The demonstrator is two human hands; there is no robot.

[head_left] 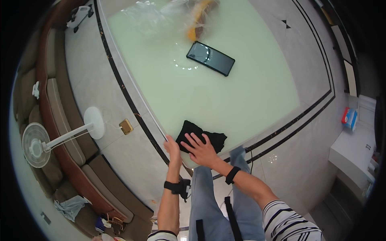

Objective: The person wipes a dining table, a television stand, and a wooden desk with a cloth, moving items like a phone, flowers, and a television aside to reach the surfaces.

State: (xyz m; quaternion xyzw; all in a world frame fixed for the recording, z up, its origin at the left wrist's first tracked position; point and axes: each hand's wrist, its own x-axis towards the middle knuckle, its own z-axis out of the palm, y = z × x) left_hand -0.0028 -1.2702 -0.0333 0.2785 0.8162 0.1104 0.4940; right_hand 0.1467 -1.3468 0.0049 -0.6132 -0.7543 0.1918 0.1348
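A black cloth (pixel 216 140) lies on the near corner of the pale green tabletop (pixel 241 96), spread unevenly with a ragged right edge. My right hand (pixel 201 150) rests flat on it, fingers spread, pressing on the fabric rather than gripping it. Beside the cloth's left edge, my left hand (pixel 172 148) is at the table's rim, its fingers extended and seen from the side. Nothing shows in that hand. Farther up the table lies a dark smartphone (pixel 211 58) in a black case, screen up and set at a slant.
Crumpled clear plastic (pixel 155 20) and a yellow-orange item (pixel 194 30) lie at the table's far end. On the left stand a white fan (pixel 68 136) and a long brown sofa (pixel 66 116). A white cabinet (pixel 348 154) is at right, a red-and-blue package (pixel 350 119) on it.
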